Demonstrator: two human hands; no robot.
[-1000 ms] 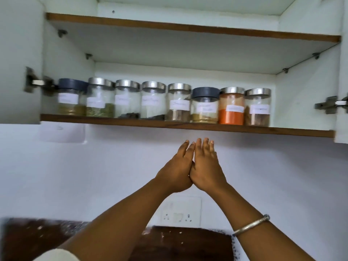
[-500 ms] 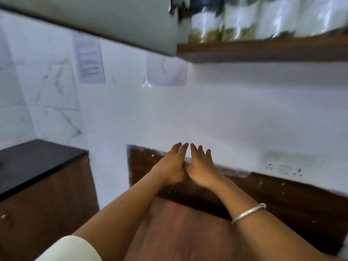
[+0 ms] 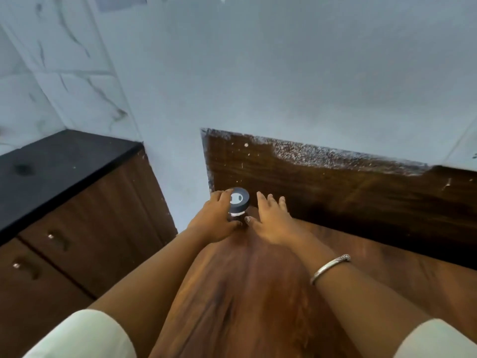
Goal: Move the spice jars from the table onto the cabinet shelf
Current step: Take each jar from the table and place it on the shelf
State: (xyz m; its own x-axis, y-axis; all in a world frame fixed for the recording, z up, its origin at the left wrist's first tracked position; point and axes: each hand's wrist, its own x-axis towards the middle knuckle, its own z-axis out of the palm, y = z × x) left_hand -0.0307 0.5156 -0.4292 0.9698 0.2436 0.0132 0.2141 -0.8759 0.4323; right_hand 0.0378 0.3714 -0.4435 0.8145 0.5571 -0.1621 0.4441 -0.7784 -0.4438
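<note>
Wooden backboard (image 3: 335, 182) just behind dark-lidded jar (image 3: 238, 201), black counter (image 3: 51, 166) leftward.

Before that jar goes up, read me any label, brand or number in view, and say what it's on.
No text can be read in this view.
spice jar: a white mark on its dark lid, no letters to make out; the pale strip under the lid is too blurred to read.
paper on the wall: cut off by the top edge of the picture and blurred, unreadable.
</note>
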